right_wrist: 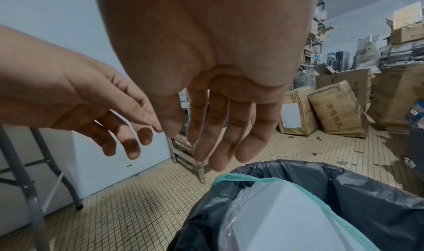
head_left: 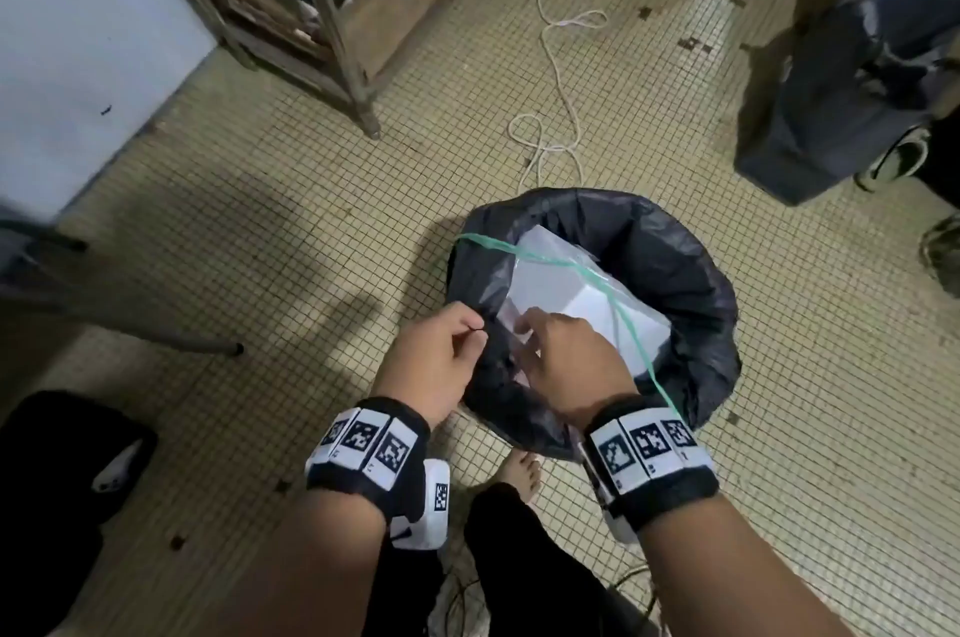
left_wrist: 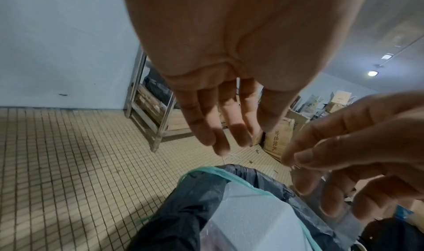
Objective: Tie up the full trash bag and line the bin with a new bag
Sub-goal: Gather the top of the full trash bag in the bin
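A round bin lined with a black trash bag point(head_left: 675, 273) stands on the tiled floor, holding white foam blocks point(head_left: 550, 283). A clear plastic bag point(right_wrist: 241, 218) with a green drawstring point(head_left: 545, 262) lies across the opening. My left hand point(head_left: 480, 332) hovers at the near-left rim, thumb beside forefinger. In the left wrist view its fingers point(left_wrist: 229, 140) hang straight with nothing between them. My right hand point(head_left: 524, 324) is over the contents. In the left wrist view its thumb and forefinger point(left_wrist: 296, 164) pinch thin clear film. The two hands almost touch.
A white cord point(head_left: 550, 65) loops on the floor beyond the bin. A metal rack point(head_left: 332, 39) stands at back left and a dark bag point(head_left: 831, 91) at right. A table leg point(head_left: 156, 335) slants in at left. My bare foot point(head_left: 522, 473) is beside the bin. Cardboard boxes point(right_wrist: 339, 109) crowd the far wall.
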The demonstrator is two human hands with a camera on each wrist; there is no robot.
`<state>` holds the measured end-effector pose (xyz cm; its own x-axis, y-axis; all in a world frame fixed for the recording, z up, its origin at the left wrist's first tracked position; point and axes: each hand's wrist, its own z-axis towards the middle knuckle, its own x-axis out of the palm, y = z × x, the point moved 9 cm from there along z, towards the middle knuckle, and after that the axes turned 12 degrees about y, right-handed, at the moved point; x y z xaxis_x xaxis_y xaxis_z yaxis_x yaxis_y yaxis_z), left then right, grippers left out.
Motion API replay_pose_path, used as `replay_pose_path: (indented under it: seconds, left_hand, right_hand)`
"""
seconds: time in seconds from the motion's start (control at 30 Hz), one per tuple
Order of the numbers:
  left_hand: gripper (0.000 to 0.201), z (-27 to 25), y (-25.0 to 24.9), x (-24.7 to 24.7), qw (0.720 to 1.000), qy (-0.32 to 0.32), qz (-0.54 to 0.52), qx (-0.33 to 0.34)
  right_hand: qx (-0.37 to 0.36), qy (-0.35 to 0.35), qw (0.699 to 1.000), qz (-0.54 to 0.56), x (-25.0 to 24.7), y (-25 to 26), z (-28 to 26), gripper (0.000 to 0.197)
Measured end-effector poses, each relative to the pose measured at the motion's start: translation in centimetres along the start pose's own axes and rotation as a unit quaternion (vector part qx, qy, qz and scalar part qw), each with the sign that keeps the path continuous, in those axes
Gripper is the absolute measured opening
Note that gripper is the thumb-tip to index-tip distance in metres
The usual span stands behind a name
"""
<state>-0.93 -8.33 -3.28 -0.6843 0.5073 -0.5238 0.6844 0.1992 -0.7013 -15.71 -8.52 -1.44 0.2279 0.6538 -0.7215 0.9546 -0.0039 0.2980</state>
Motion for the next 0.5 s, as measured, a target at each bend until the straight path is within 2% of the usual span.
replay_pose_path:
  seconds: [0.1,0.27,0.5]
  left_hand:
    - [0.008,4.0,0.6,0.9,0.999,-0.032,-0.01,-0.018]
    - [0.013,10.7,3.7,2.9,0.996,-0.034,-0.025,-0.081]
    - [0.047,18.4,8.7,4.5,0.981,-0.037,-0.054,-0.185]
  right_hand:
    - [0.0,-0.02,1.0,0.018,-0.4,-2.7,3.1,0.023]
    - [0.012,-0.012,0.998,0.052,-0.8,-5.8,8.9,0.021]
    - [0.026,0.003,0.998,0.062,0.0,-7.0,15.2,0.023]
